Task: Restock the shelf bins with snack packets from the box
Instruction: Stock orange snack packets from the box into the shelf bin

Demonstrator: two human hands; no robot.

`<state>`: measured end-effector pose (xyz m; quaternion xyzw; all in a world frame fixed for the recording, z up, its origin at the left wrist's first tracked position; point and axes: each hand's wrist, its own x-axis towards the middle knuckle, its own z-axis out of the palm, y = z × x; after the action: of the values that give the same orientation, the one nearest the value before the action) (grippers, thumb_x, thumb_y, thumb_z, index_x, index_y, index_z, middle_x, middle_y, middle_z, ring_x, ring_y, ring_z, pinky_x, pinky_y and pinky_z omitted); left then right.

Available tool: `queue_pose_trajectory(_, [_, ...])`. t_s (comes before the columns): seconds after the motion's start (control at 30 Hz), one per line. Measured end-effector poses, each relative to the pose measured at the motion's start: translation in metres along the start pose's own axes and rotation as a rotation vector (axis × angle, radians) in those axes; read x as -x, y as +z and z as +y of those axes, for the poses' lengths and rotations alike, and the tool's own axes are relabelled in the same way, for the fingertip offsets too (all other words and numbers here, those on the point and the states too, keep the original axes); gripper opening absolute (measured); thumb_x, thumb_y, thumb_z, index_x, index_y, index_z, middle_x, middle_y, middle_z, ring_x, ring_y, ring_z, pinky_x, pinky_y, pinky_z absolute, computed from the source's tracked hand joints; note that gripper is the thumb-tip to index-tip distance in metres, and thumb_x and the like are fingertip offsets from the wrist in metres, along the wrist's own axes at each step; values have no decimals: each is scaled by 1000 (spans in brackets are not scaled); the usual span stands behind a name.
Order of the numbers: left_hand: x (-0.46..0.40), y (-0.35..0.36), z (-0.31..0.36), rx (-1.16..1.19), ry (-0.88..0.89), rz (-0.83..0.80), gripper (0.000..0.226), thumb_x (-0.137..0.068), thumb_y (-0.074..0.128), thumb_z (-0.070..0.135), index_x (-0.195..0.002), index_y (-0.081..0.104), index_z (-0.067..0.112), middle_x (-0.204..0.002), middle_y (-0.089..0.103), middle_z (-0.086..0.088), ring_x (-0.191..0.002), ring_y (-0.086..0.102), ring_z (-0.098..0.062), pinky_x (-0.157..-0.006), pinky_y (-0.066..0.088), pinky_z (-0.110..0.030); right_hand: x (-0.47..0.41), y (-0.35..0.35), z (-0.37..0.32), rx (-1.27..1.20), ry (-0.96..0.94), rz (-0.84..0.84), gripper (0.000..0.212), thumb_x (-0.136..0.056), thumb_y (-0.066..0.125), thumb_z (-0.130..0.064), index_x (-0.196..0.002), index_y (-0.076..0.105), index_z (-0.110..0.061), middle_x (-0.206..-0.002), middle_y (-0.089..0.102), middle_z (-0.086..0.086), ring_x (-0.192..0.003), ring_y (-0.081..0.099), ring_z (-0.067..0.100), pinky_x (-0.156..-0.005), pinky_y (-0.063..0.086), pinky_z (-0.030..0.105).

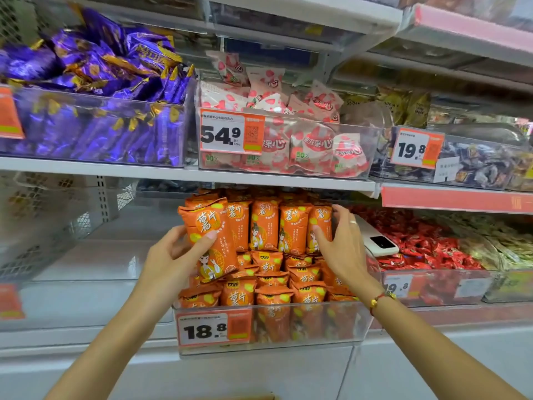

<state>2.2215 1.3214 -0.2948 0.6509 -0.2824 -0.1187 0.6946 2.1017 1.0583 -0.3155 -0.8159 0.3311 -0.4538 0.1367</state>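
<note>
Already the clear bin [268, 327] looks nearly full of orange snack packets [291, 226], with the left hand [176, 252] gripping one more packet [207, 238] at the row's end, the right hand [343, 243] relaxed against the row, the box unseen.

Tight over the orange bin, open to its left

I see upright orange packets [277, 226] almost reaching the upper shelf's front edge [230, 176]; the bare shelf space [95, 261] left is open, a white phone [377, 241] lies right.
</note>
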Motion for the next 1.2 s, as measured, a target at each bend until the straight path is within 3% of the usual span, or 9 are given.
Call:
queue_pose_trajectory(0.07, [1, -4, -1, -4, 14, 9, 31, -85, 64, 37, -113, 59, 27, -95, 70, 11, -84, 68, -4, -63, 50, -22, 5, -2, -10, 67, -229, 13, 54, -92, 59, -31, -141, 39, -22, -140, 41, 5, -130, 40, 23, -100, 43, 39])
queue_pose_trajectory(0.13, [3, -8, -4, -14, 21, 17, 32, -84, 64, 36, -114, 59, 26, -98, 70, 10, -86, 67, -5, -63, 50, -22, 3, 5, -12, 198, -339, -159, 60, -94, 55, -35, -148, 29, -31, -154, 23, 7, -143, 21, 27, -113, 29, 45])
queue_pose_trajectory(0.23, [6, -14, -9, -16, 26, 25, 29, -83, 64, 37, -110, 59, 28, -96, 70, 13, -83, 68, -2, -63, 51, -20, -2, 15, -7, 294, -305, -356, 64, -99, 44, -41, -151, 7, -40, -161, -6, 6, -148, -6, 30, -118, 13, 52])
queue_pose_trajectory(0.37, [6, -22, -11, 7, 37, 54, 16, -84, 64, 34, -99, 60, 32, -77, 71, 25, -72, 66, 11, -62, 49, -20, 3, 18, 0, 317, -306, -436, 73, -99, 46, -37, -150, -6, -41, -159, -16, 8, -146, -18, 28, -119, 8, 53])
queue_pose_trajectory(0.57, [8, -36, -5, 75, 14, 134, 27, -86, 63, 35, -111, 62, 24, -86, 71, 13, -75, 68, 2, -62, 50, -20, -1, 5, -16, 351, -273, -514, 77, -96, 51, -39, -151, -4, -40, -160, -10, 12, -147, -14, 29, -119, 10, 50])
queue_pose_trajectory(0.73, [12, -53, -7, 107, -19, 158, 33, -88, 62, 30, -119, 61, 18, -94, 69, 5, -84, 66, -8, -65, 50, -23, 34, 13, -69, 216, -403, -143, 55, -95, 53, -34, -145, 31, -35, -157, 21, 8, -147, 11, 29, -117, 18, 44])
queue_pose_trajectory(0.9, [13, -60, -13, 108, -44, 155, 34, -89, 62, 28, -121, 60, 15, -96, 68, 2, -86, 65, -10, -66, 50, -25, 30, 54, -120, 303, -764, -330, 60, -98, 47, -36, -151, 17, -35, -162, 5, 2, -149, -2, 28, -118, 6, 46])
queue_pose_trajectory(1.1, [9, -71, -17, 77, -39, 146, 28, -89, 63, 29, -115, 62, 18, -95, 69, 3, -79, 66, -5, -63, 52, -20, 20, 75, -120, 410, -650, -465, 69, -98, 45, -24, -153, 4, -34, -162, 0, 3, -148, -3, 30, -117, 20, 49])
queue_pose_trajectory(1.2, [-4, -63, -10, 48, 0, 59, 24, -88, 64, 30, -111, 62, 21, -97, 70, 7, -74, 68, 1, -56, 51, -13, 19, 63, -136, 189, -561, -439, 53, -100, 42, -28, -150, 24, -35, -160, 17, 2, -148, 6, 26, -119, 14, 46])
